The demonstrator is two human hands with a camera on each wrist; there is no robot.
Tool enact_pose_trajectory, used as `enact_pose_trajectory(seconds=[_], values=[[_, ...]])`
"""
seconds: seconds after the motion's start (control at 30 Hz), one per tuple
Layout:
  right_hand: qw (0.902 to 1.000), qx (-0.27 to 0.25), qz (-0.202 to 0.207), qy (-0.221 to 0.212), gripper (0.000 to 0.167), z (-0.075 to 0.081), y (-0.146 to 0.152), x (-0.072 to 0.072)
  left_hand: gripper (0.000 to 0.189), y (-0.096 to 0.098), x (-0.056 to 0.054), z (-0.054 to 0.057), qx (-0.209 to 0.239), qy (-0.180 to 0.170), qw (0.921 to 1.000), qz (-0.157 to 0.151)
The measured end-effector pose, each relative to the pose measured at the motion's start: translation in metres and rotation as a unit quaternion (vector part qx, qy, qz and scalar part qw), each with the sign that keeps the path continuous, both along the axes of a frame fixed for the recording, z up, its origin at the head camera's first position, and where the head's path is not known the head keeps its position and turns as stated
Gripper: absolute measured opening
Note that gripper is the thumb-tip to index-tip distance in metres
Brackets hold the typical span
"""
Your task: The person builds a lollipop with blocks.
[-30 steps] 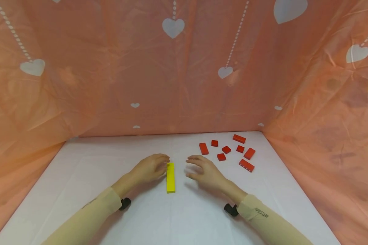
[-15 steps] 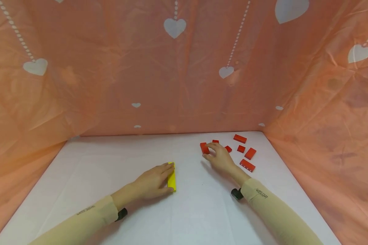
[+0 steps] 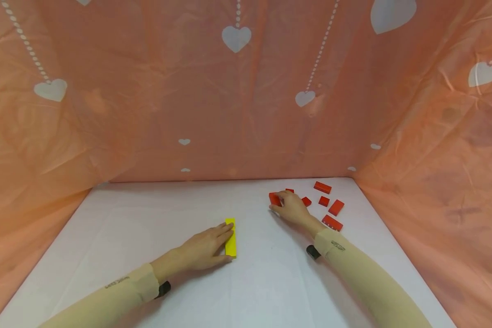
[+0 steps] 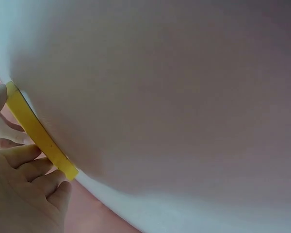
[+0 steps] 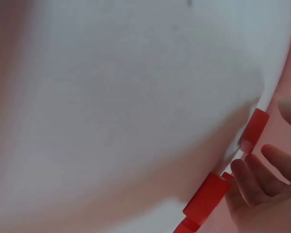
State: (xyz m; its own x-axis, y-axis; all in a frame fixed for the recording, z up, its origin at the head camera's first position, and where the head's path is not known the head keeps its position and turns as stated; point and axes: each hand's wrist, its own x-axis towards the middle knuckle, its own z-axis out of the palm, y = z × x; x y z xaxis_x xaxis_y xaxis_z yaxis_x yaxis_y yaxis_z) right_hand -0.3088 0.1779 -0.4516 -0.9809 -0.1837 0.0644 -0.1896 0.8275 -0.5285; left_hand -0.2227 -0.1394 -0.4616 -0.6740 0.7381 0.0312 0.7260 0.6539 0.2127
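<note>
A long, flat yellow block (image 3: 230,241) lies on the white table. My left hand (image 3: 202,248) holds it from the left. In the left wrist view, the thumb touches one end of the yellow block (image 4: 34,126) while the other fingers bend against its side near the far end. On the right, my right hand (image 3: 294,210) reaches around a red block (image 3: 274,199). In the right wrist view, a red block (image 5: 255,128) is between thumb and fingertips; a gap shows at the thumb. My right hand partly covers this red block in the head view.
Beyond and right of my right hand lie more red blocks, some oblong (image 3: 322,187) and some small and square (image 3: 324,201). A dotted red block (image 3: 332,222) is near the right wrist. An orange curtain with hearts (image 3: 229,114) encloses the table (image 3: 160,209).
My left hand has come over the yellow block from beside it. The right hand has moved right and away to the leftmost red block. The blocks keep their places.
</note>
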Motion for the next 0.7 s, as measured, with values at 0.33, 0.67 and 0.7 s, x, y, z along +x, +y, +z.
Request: enact_pose_trajectory(seconds=[0.33,0.67,0.7], values=[[1.0,0.005,-0.003,0.008,0.054,-0.0069,0.0034,-0.0055,0.074,-0.0016,-0.0013,0.0,-0.008,0.002,0.9999,-0.011],[0.9997,-0.006,0.009,0.024,0.041,-0.0069,0.0054,-0.0069,0.074,-0.0028,-0.0036,-0.0023,-0.022,0.014,0.9993,-0.027],[0.9996,-0.009,0.01,0.026,0.04,-0.0066,0.0057,-0.007,0.074,-0.0025,-0.0038,-0.0022,-0.025,0.017,0.9991,-0.029]])
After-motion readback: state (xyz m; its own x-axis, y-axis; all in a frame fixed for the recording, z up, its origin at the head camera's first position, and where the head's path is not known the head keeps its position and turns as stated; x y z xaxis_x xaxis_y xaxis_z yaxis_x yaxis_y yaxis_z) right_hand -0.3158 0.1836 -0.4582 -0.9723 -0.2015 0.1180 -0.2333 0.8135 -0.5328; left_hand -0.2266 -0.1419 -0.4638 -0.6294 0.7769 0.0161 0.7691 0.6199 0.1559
